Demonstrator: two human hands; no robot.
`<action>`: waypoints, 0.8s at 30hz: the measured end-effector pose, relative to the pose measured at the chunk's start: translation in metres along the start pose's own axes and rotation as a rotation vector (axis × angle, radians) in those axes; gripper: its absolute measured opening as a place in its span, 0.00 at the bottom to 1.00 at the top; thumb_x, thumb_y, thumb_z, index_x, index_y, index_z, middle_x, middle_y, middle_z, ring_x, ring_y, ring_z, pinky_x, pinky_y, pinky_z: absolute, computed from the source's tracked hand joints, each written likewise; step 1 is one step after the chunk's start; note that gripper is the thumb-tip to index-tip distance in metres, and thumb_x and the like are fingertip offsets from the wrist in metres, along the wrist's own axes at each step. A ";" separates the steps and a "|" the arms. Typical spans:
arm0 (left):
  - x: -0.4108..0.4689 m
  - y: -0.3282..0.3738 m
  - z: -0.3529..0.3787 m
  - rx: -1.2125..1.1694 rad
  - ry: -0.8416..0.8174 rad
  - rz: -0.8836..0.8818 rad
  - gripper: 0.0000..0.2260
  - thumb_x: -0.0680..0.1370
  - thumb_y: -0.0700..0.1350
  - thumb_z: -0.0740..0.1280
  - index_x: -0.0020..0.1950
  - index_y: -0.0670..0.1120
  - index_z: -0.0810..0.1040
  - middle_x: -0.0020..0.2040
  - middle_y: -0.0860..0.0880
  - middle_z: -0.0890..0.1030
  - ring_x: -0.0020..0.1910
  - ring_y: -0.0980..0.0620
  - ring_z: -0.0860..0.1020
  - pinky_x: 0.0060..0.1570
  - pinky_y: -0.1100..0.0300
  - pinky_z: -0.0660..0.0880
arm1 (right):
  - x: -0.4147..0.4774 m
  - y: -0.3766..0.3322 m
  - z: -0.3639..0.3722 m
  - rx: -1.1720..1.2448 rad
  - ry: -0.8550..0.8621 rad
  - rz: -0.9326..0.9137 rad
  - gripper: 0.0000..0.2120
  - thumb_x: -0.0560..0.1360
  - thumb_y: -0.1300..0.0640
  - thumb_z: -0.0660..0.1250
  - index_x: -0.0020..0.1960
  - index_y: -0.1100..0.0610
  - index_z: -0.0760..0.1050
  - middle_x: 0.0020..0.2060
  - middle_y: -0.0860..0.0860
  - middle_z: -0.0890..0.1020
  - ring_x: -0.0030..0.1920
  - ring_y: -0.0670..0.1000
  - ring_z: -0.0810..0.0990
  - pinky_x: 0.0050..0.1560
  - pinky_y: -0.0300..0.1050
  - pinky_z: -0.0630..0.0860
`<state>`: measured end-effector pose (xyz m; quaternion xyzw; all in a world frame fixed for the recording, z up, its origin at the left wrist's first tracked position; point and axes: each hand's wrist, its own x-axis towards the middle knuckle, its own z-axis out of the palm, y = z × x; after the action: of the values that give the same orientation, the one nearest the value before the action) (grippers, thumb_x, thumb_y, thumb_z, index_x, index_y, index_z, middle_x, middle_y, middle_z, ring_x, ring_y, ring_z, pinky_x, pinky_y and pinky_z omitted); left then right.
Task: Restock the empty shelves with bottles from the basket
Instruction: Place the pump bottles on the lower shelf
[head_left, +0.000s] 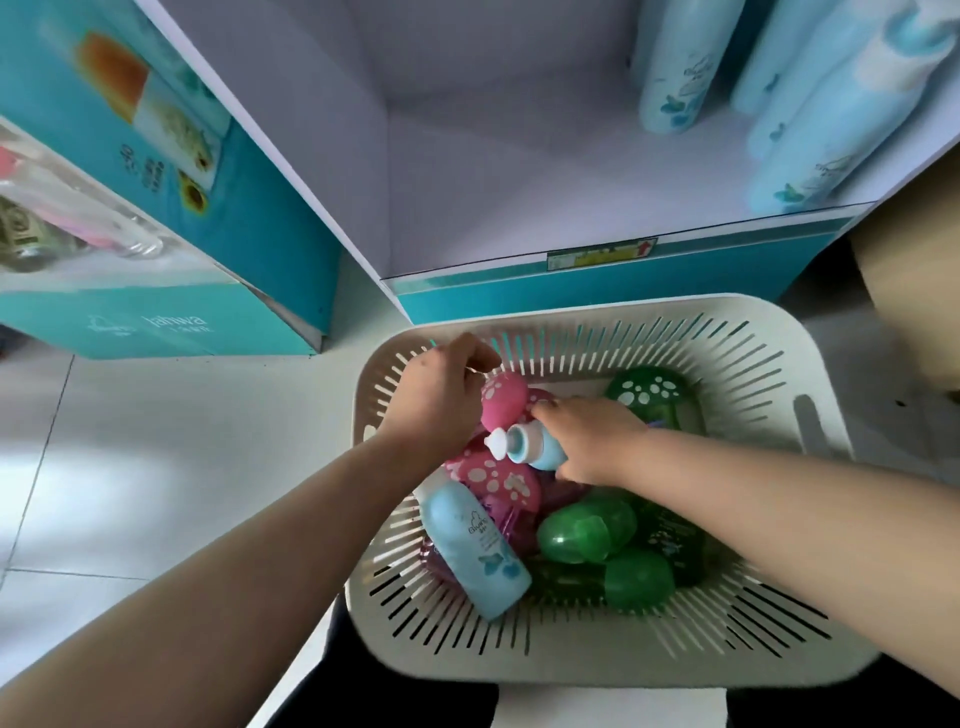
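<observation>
Hands of a person reach down into a cream slotted basket (623, 312) standing on the floor in front of a teal cardboard display shelf (519, 182). The right hand (597, 441) curls its fingers round the body of a small blue bottle (535, 447), which lies on top of the heap with its white cap pointing left. The left hand (441, 400) arches over a pink bottle (504, 405) with a white-spotted domed top; its fingers are bent around that top, their tips hidden. Both forearms slope down from the near edge, wrists bent.

The bottles look like smooth, rigid plastic, probably light, unbreakable and a little slippery. The body likely gives a surer hold than the rounded cap. Green bottles (587, 530) and a larger blue bottle (478, 545) remain in the basket. Tall pale-blue bottles (675, 78) stand at the shelf's right.
</observation>
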<state>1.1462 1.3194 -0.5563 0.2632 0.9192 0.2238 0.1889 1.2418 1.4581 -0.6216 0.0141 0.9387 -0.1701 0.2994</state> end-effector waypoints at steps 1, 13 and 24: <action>0.000 -0.002 0.000 0.001 0.003 0.007 0.10 0.76 0.35 0.64 0.54 0.44 0.80 0.50 0.50 0.83 0.44 0.56 0.75 0.40 0.71 0.64 | -0.002 0.002 -0.001 0.016 0.012 0.005 0.22 0.69 0.53 0.72 0.59 0.52 0.66 0.53 0.49 0.77 0.48 0.52 0.77 0.43 0.45 0.72; -0.019 -0.018 0.009 0.636 -0.514 0.106 0.11 0.77 0.41 0.62 0.59 0.48 0.76 0.55 0.47 0.80 0.54 0.47 0.79 0.48 0.53 0.78 | -0.061 0.009 -0.024 0.331 0.255 0.087 0.31 0.64 0.47 0.77 0.62 0.43 0.66 0.56 0.42 0.79 0.53 0.46 0.78 0.51 0.42 0.75; -0.013 -0.020 0.011 1.172 -0.798 0.388 0.16 0.79 0.48 0.63 0.67 0.55 0.74 0.71 0.51 0.68 0.74 0.43 0.59 0.66 0.47 0.64 | -0.080 0.018 -0.025 0.402 0.293 0.083 0.31 0.63 0.49 0.77 0.61 0.41 0.66 0.54 0.42 0.80 0.52 0.46 0.78 0.51 0.45 0.75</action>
<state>1.1540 1.3002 -0.5727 0.5403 0.6863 -0.3878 0.2945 1.2954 1.4898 -0.5628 0.1361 0.9182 -0.3369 0.1579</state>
